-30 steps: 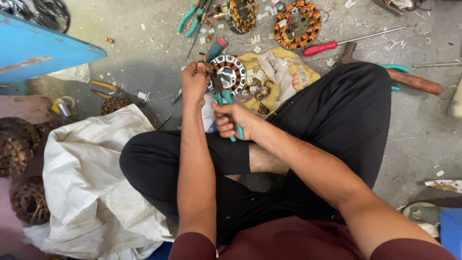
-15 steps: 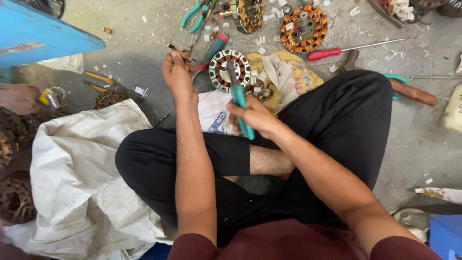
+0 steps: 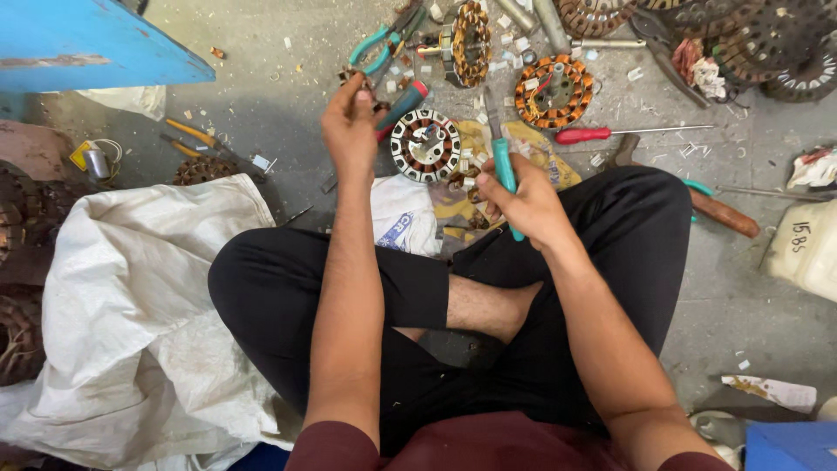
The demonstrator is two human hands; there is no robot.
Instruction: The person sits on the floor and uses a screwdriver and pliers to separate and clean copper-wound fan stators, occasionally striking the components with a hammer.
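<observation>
I sit cross-legged on a concrete floor. My left hand (image 3: pixel 351 124) is raised and pinches a small clump of copper wire (image 3: pixel 352 76) between its fingers. My right hand (image 3: pixel 525 201) grips a tool with a teal handle (image 3: pixel 504 174), its metal blade pointing away from me. Between the two hands, on the floor, lies a round black-and-white motor stator (image 3: pixel 425 145), stripped of most windings. It rests beside a yellow printed bag (image 3: pixel 532 157).
A white sack (image 3: pixel 139 296) lies at my left. Ahead lie a wound stator (image 3: pixel 553 91), teal-handled pliers (image 3: pixel 382 45), a red-handled screwdriver (image 3: pixel 602 133), a wooden-handled tool (image 3: pixel 719 209) and more stators. A blue board (image 3: pixel 87 44) is at the far left.
My left hand has lifted off the stator and moved up and left with a bit of copper wire. My right hand with the teal tool has drawn back to the right.
</observation>
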